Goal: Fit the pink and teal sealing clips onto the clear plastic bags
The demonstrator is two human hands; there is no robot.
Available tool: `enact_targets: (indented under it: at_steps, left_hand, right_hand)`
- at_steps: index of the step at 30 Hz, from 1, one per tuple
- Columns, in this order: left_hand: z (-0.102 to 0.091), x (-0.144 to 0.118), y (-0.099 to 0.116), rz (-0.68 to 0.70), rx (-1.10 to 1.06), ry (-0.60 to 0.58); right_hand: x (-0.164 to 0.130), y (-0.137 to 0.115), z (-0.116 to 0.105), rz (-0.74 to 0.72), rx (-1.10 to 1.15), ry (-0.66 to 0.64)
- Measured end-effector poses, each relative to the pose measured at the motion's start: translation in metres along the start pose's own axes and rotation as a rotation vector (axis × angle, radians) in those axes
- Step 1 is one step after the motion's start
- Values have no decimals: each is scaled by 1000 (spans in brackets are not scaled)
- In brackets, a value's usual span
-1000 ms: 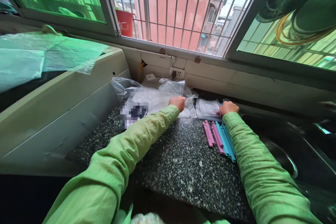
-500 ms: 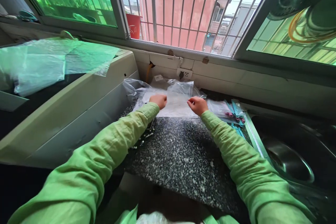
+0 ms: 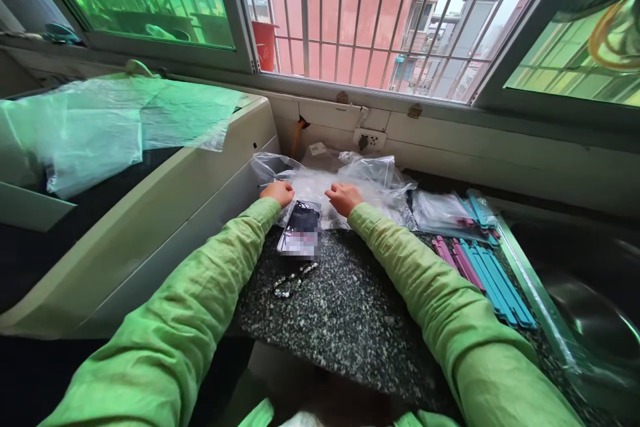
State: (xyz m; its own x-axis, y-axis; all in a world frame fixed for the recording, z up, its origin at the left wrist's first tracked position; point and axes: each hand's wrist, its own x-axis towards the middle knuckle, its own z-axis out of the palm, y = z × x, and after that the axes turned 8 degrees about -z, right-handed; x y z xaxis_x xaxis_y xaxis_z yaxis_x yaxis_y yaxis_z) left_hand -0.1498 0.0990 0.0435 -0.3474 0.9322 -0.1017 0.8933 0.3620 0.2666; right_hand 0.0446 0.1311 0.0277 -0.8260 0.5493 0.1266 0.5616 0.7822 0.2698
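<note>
Both hands are up at the back of the counter, centre frame. My left hand [image 3: 278, 193] rests curled on the near left edge of the clear plastic bags [image 3: 325, 180]; the fingers look closed on the film, though I cannot tell how firm the pinch is. My right hand [image 3: 343, 198] sits just to the right of it, knuckles up, fingers folded together on the same heap of bags.

Between the two hands, slightly below them, a phone [image 3: 300, 228] lies flat on the speckled granite counter [image 3: 345, 320], its top end tucked against the bags. A short beaded chain [image 3: 294, 279] lies just below the phone. At right of the frame, pink and blue clips [image 3: 480, 273] lie in a row, with another bag of clips [image 3: 453, 213] above them, beside the sink rim [image 3: 530, 287].

As I judge it, handling this film well means pinching one layer with each hand and drawing apart gently, keeping wrists low. The film is slippery and clingy, so a slow pull suits it. I would mind the phone: dragging the bags toward me could nudge it into the chain.
</note>
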Motion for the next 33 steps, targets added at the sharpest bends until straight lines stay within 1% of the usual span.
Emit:
enact_targets:
  at_steps: [5,9,16,20,23,26,30,33]
  left_hand:
    - [10,18,-2,32,-36,-52]
    - [16,24,0,55,-66,-64]
    - [11,21,2,66,-127,-54]
    - [7,12,3,88,-145,-43]
    - [-1,-4,9,146,-148,10]
    - [-10,-30,20,281,-118,77]
    - [-14,-78,36,457,-134,156]
    - [-6,-119,45,587,-225,171]
  right_hand:
    - [2,-4,8,-72,-43,39]
    - [5,-5,10,-87,-64,54]
    - [10,-1,14,-34,-46,132]
    - [8,0,9,34,-30,191]
    - [-1,-1,-2,91,-18,238]
    - [-20,-4,-17,117,6,289]
    - [-66,-10,-40,113,76,353]
    - [-110,-17,-54,110,187,348]
